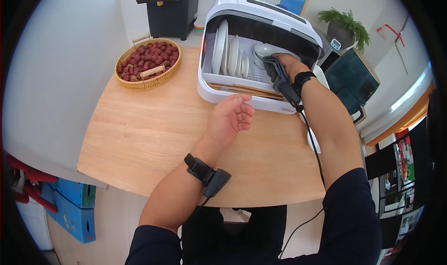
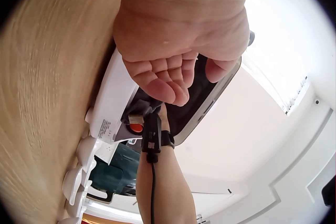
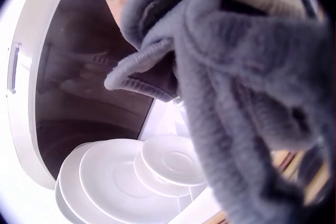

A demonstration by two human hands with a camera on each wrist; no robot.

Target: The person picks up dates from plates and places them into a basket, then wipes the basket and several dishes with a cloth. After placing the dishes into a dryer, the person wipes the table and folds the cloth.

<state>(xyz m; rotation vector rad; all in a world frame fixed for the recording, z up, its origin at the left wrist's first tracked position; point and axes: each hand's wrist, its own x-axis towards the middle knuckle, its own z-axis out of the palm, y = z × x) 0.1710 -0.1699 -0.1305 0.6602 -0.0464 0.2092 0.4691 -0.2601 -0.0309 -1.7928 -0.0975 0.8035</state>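
My right hand reaches into the right side of a white dish sterilizer box whose dark lid is raised. It grips a grey cloth, which hangs in folds and fills much of the right wrist view. Small white bowls sit right by the cloth. White plates stand upright in a row on the left of the rack, largest at the far left. Wooden chopsticks lie in the front tray. Over the table before the box, my left hand holds nothing, palm turned inward and fingers loosely bent.
A wicker basket of dark red dates stands at the left back, near a black container. Right of the box are a dark green appliance and a potted plant. A black cable runs from my right wrist over the table.
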